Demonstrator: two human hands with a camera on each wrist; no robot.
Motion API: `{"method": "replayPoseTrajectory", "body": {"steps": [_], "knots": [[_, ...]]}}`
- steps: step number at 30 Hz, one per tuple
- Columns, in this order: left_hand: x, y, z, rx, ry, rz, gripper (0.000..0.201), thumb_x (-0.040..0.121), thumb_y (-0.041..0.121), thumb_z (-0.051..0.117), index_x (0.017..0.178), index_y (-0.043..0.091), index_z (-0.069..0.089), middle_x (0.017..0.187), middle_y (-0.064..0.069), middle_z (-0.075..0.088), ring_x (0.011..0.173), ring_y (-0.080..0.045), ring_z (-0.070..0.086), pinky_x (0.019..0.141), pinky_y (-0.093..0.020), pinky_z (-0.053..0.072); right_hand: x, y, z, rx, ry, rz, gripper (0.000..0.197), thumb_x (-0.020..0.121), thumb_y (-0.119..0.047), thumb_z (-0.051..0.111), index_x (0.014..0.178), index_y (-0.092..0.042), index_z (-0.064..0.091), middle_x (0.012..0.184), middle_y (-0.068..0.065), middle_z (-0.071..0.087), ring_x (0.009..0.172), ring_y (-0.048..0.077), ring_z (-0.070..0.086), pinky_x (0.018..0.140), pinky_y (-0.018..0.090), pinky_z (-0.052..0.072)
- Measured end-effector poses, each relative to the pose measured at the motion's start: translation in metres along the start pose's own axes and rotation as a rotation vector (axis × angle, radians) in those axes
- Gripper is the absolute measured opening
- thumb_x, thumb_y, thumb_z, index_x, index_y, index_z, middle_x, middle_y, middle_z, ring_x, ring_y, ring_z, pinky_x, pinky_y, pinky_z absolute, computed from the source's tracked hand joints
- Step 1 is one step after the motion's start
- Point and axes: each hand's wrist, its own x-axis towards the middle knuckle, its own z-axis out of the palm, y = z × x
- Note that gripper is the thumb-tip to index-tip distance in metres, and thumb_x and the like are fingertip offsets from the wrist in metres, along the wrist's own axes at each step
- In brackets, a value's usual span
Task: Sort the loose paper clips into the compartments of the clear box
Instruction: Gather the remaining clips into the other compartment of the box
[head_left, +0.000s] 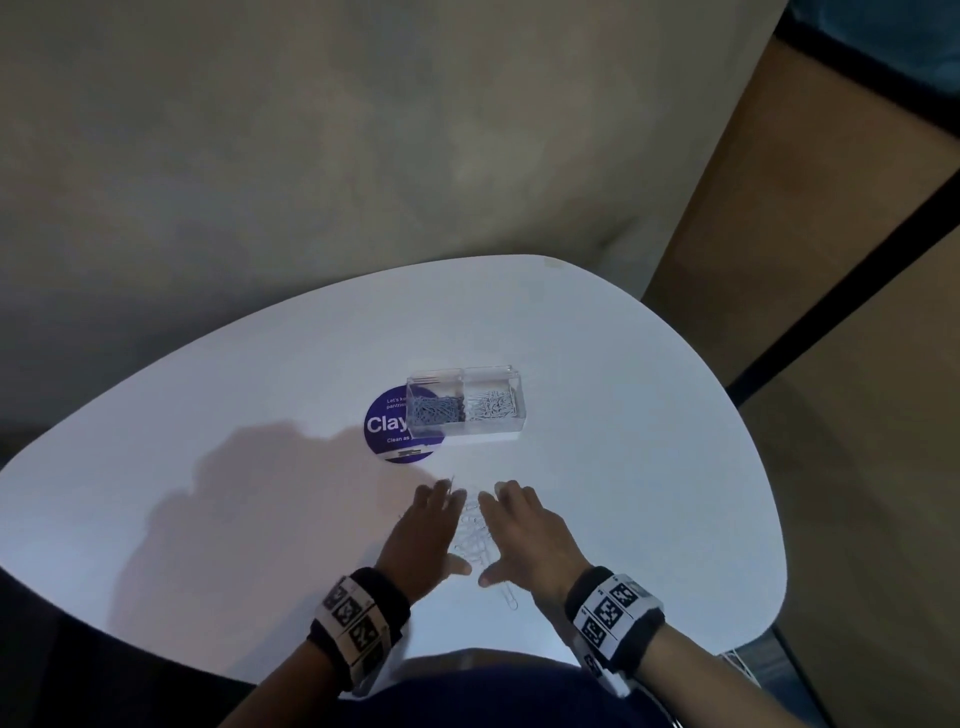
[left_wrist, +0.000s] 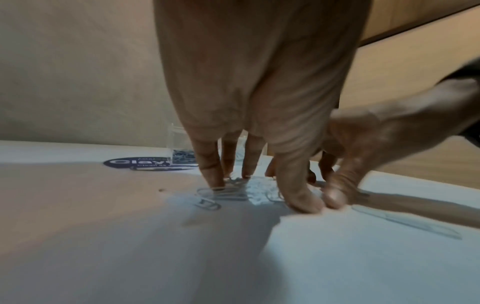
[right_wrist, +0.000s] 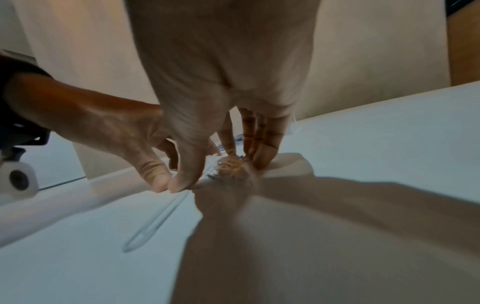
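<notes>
Both the left hand (head_left: 423, 525) and the right hand (head_left: 524, 530) lie flat, fingers extended, gripping nothing, flanking the loose paper clips (head_left: 474, 540) near the clear box (head_left: 465, 405); advisable: rake inward evenly, collecting the stray clip (head_left: 510, 597) beside the right thumb.

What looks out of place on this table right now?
One long paper clip lies alone, nearer the table edge than the white clip pile between both hands. The clear box sits partly over a purple sticker.
</notes>
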Motion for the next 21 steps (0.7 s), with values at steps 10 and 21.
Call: {"method": "replayPoseTrajectory", "body": {"steps": [10, 21], "knots": [[0.018, 0.012, -0.005, -0.136, 0.154, 0.008, 0.022, 0.086, 0.012, 0.065, 0.108, 0.013, 0.063, 0.101, -0.005, 0.058, 0.095, -0.023, 0.055, 0.076, -0.032, 0.047, 0.012, 0.007, -0.012, 0.306, 0.173, 0.101, 0.017, 0.083, -0.022, 0.068, 0.1, -0.017, 0.068, 0.098, 0.001, 0.065, 0.092, 0.024, 0.062, 0.076, 0.033, 0.047], [0.033, 0.006, -0.045, -0.322, 0.278, 0.059, 0.03, 0.077, 0.01, 0.065, 0.059, 0.014, 0.04, 0.057, -0.001, 0.041, 0.051, -0.02, 0.042, 0.053, -0.025, 0.029, 0.015, 0.03, -0.091, 0.497, 0.244, 0.155, 0.014, 0.079, -0.012, 0.071, 0.067, -0.016, 0.065, 0.065, -0.003, 0.062, 0.061, 0.013, 0.052, 0.06, 0.028, 0.039]]}}
